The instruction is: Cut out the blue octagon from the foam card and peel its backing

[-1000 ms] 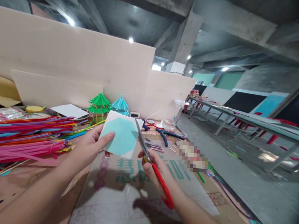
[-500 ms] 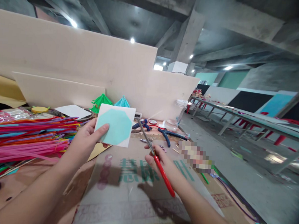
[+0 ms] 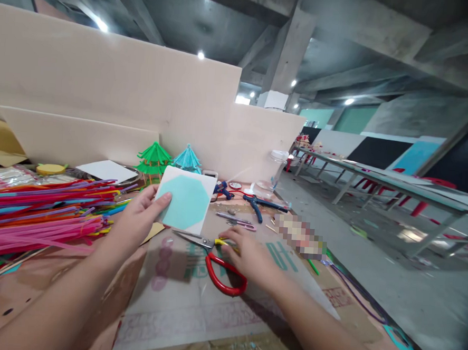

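Note:
My left hand (image 3: 136, 224) holds up a white card with a teal hexagon on it (image 3: 185, 201), thumb on its face, above the table. Red-handled scissors (image 3: 222, 280) lie flat on a printed sheet (image 3: 194, 310), blades pointing left under the card. Palm down, my right hand (image 3: 248, 255) rests over the scissors' upper handle; its fingers are spread and not through the loops.
A thick bundle of coloured sticks (image 3: 37, 210) fills the left. Green (image 3: 153, 159) and blue (image 3: 187, 160) paper pagodas stand behind the card, before beige boards (image 3: 105, 82). Blue-handled pliers (image 3: 258, 205) and a clear jar (image 3: 271, 172) sit further back. The table's edge runs along the right.
My right hand lowered the scissors from an upright hold beside the card to lying flat on the sheet. The card drew slightly away to the left, still in my left hand.

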`<action>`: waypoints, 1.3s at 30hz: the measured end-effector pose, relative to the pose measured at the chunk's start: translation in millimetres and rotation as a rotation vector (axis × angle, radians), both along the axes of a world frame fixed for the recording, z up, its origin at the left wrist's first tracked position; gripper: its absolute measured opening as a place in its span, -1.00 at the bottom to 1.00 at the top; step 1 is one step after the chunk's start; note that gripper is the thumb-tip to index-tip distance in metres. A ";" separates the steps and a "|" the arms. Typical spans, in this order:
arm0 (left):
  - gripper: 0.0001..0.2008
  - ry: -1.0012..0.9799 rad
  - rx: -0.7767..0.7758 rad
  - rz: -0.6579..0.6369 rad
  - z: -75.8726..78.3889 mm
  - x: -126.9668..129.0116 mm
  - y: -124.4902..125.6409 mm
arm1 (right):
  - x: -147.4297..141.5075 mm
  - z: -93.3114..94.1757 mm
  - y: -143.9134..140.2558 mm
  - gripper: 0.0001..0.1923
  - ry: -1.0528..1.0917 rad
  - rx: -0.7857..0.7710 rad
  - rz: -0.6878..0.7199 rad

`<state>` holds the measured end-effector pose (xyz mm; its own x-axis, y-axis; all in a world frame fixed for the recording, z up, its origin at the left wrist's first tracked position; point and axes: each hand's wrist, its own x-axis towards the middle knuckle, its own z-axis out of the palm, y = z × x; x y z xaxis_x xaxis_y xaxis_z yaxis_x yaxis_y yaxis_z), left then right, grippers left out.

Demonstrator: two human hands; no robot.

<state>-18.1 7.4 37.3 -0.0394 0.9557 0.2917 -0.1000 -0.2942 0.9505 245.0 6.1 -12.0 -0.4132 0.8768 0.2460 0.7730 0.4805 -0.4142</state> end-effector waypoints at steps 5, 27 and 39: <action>-0.54 -0.017 -0.009 0.001 -1.6 -4.0 2.6 | 24.5 4.5 42.1 -0.71 -0.349 0.133 -0.153; -0.47 0.056 -0.022 -0.024 0.9 7.9 -6.2 | -15.2 42.5 16.4 -0.58 0.607 -0.046 0.041; -0.53 0.165 0.030 -0.038 -22.2 12.8 0.4 | -28.7 19.8 -8.5 -0.50 0.904 -0.466 0.136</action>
